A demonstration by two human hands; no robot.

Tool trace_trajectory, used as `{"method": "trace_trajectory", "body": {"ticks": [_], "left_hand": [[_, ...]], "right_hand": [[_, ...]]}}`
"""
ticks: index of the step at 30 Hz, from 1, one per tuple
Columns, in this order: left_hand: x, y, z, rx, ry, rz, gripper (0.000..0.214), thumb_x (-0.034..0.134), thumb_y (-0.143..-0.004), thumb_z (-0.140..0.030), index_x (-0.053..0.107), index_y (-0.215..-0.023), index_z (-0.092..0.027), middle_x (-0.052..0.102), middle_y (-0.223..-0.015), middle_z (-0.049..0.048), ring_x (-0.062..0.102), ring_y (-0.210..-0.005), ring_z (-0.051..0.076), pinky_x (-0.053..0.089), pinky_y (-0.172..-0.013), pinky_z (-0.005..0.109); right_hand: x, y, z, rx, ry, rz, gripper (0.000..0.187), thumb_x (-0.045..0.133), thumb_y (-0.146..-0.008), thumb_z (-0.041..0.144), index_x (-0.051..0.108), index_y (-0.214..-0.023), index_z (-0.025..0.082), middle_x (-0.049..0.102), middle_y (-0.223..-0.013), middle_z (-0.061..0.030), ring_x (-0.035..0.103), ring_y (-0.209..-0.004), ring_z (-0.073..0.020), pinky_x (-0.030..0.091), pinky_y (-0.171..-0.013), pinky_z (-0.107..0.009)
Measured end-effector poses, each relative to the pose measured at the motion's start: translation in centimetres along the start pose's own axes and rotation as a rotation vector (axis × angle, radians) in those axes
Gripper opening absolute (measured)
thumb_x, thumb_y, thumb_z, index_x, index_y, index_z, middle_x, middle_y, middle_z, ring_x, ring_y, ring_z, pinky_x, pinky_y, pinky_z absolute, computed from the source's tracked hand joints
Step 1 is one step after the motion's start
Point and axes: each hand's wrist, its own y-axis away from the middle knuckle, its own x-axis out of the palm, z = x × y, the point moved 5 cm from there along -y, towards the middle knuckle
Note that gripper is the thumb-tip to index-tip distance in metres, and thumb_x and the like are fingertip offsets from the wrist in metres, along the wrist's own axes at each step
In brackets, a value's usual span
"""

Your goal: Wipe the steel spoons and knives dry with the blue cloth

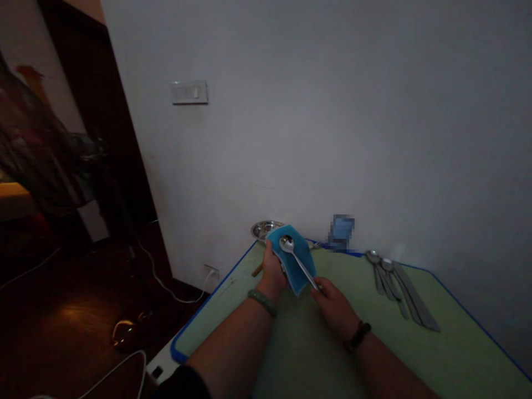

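My left hand (272, 271) grips a folded blue cloth (291, 272) from beneath, and the bowl of a stainless steel spoon (300, 267) rests against the cloth. My right hand (332, 307) pinches the end of the spoon's handle, which slants down across the cloth. A jade-like bangle (262, 302) circles my left wrist, and a dark beaded bracelet (357, 336) circles my right. Several steel spoons (401, 289) lie side by side on the table to the right of my right hand, apart from it.
The green table with a blue edge (440, 354) meets a white wall. A steel plate (262, 229) stands behind the cloth, near a pixelated blue object (341, 231). A small wooden piece (256, 270) lies near the table's left edge. A white cable (174, 293) runs from a wall socket (211, 271) to the dark floor.
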Motion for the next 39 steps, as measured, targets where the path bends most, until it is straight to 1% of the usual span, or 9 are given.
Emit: {"method": "trace_trajectory", "body": {"ticks": [3,7,9,15,21,26,30,35,39], "left_hand": [[-0.1,0.0,0.0,0.005,-0.003,-0.008,0.064,0.032,-0.072,-0.063,0.059,-0.098,-0.011,0.065,-0.079,0.0115,0.059,-0.084,0.03,0.042,-0.081,0.047],[0.1,0.1,0.0,0.006,0.001,0.017,0.064,0.034,-0.071,-0.063,0.058,-0.099,-0.011,0.065,-0.08,0.0116,0.058,-0.085,0.03,0.041,-0.082,0.047],[0.1,0.1,0.0,-0.004,0.002,0.011,0.065,0.035,-0.07,-0.064,0.057,-0.101,-0.01,0.065,-0.081,0.012,0.058,-0.086,0.03,0.041,-0.083,0.047],[0.2,0.1,0.1,-0.02,0.007,0.015,0.065,0.035,-0.069,-0.065,0.058,-0.097,-0.012,0.065,-0.08,0.0111,0.059,-0.083,0.029,0.041,-0.083,0.046],[0.3,0.2,0.0,-0.012,-0.011,0.021,0.065,0.034,-0.07,-0.064,0.059,-0.097,-0.011,0.065,-0.08,0.011,0.059,-0.081,0.028,0.042,-0.081,0.045],[0.1,0.1,0.1,-0.014,0.0,-0.012,0.066,0.032,-0.072,-0.063,0.057,-0.102,-0.011,0.065,-0.082,0.0118,0.059,-0.084,0.029,0.042,-0.082,0.046],[0.2,0.2,0.1,-0.021,0.003,0.01,0.067,0.031,-0.071,-0.065,0.058,-0.1,-0.011,0.065,-0.083,0.0127,0.058,-0.086,0.031,0.041,-0.082,0.047],[0.5,0.3,0.3,-0.064,-0.001,0.044,0.07,0.028,-0.07,-0.067,0.059,-0.099,-0.012,0.066,-0.085,0.0121,0.059,-0.086,0.03,0.04,-0.084,0.047],[0.7,0.4,0.2,-0.042,0.003,0.053,0.069,0.031,-0.069,-0.067,0.06,-0.098,-0.011,0.066,-0.085,0.0127,0.059,-0.085,0.03,0.04,-0.084,0.047]], "right_hand": [[0.0,0.1,0.1,-0.003,0.007,-0.001,0.029,0.042,-0.075,0.039,0.054,-0.095,0.021,0.063,-0.084,-0.0012,0.057,-0.079,-0.0183,0.042,-0.073,-0.03],[-0.1,0.0,0.2,-0.006,0.028,-0.005,0.029,0.043,-0.075,0.038,0.055,-0.095,0.021,0.063,-0.088,-0.0018,0.057,-0.084,-0.0189,0.041,-0.076,-0.031],[-0.1,0.1,0.3,0.001,0.024,-0.008,0.029,0.044,-0.075,0.038,0.055,-0.095,0.021,0.063,-0.09,-0.0022,0.057,-0.086,-0.0192,0.041,-0.078,-0.031],[-0.2,0.3,1.0,-0.008,0.015,-0.005,0.028,0.044,-0.075,0.036,0.057,-0.096,0.021,0.064,-0.094,-0.0022,0.057,-0.091,-0.0189,0.041,-0.081,-0.031],[-0.1,0.1,1.0,-0.031,0.01,0.01,0.031,0.043,-0.076,0.037,0.057,-0.098,0.02,0.064,-0.097,-0.0027,0.056,-0.092,-0.0191,0.041,-0.083,-0.031],[-0.1,0.1,0.9,-0.043,0.021,0.024,0.032,0.044,-0.076,0.037,0.058,-0.1,0.021,0.063,-0.1,-0.003,0.055,-0.095,-0.0193,0.04,-0.085,-0.031],[-0.1,0.2,0.9,-0.046,0.002,0.017,0.032,0.044,-0.076,0.037,0.057,-0.101,0.021,0.063,-0.102,-0.0032,0.056,-0.096,-0.0188,0.04,-0.085,-0.03],[-0.1,0.1,1.0,-0.039,0.014,0.02,0.034,0.044,-0.076,0.037,0.058,-0.102,0.02,0.062,-0.105,-0.0043,0.055,-0.099,-0.0198,0.039,-0.088,-0.032],[-0.1,0.2,1.1,-0.03,0.045,0.029,0.034,0.043,-0.076,0.036,0.058,-0.102,0.02,0.062,-0.104,-0.0044,0.055,-0.098,-0.0197,0.039,-0.088,-0.033]]}}
